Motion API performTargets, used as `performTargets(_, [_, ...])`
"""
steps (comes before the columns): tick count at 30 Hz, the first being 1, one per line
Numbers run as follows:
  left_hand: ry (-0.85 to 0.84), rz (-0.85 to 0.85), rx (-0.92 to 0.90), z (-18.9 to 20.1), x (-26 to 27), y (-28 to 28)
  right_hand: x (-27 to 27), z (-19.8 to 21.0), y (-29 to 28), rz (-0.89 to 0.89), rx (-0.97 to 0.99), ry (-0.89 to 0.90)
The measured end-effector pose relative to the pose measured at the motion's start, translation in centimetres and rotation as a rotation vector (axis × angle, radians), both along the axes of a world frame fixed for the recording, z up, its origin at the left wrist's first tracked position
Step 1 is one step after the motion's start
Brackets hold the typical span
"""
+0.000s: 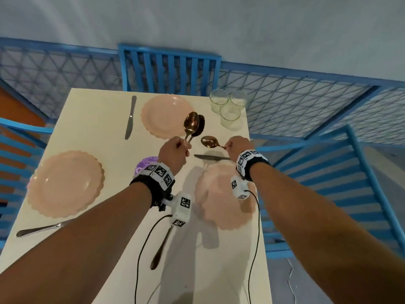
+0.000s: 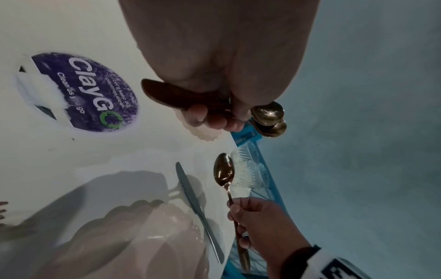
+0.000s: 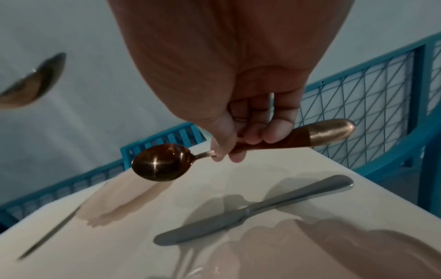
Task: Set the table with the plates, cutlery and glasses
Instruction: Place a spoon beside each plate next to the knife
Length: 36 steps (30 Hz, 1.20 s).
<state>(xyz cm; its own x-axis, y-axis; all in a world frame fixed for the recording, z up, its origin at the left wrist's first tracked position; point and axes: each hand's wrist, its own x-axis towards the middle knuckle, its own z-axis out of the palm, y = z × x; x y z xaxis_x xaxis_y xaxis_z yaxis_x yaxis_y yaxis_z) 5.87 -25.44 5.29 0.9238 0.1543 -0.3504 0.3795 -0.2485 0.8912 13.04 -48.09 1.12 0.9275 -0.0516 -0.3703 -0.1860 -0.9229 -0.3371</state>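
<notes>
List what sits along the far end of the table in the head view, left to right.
Knife → pink plate → two spoons held up in the left hand → cluster of three glasses.

glasses (image 1: 229,108) behind, knife (image 1: 211,157) before, perhaps touching, plate (image 1: 219,205)

Left-hand spoons (image 3: 31,85) blurred and edge-cut; far knife (image 3: 50,234) a blurred streak.

We reach both bare forearms forward, each wrist strapped with a marker band. Our left hand (image 1: 174,152) is fisted round two spoon handles (image 1: 188,137); our right hand (image 1: 237,144) curls its fingers (image 3: 253,136) round a single spoon (image 1: 210,142).
</notes>
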Motion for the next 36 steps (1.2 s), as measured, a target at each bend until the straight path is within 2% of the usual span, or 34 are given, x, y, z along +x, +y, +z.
performTargets(5, [0.04,0.034,0.039,-2.2,2.1,-0.8,2.6,-3.7,0.2,0.151,-0.111,0.061])
performTargets(11, [0.06,0.063,0.029,-3.3,2.4,-1.4,3.6,-4.8,0.4,0.233,-0.14,0.082])
performTargets(20, [0.05,0.067,0.026,-4.6,0.9,-1.0,3.6,-5.1,0.0,0.262,-0.127,0.071])
performTargets(36, [0.092,0.146,-0.014,-4.0,0.4,-0.2,2.8,-4.6,-0.3,0.247,-0.066,0.11])
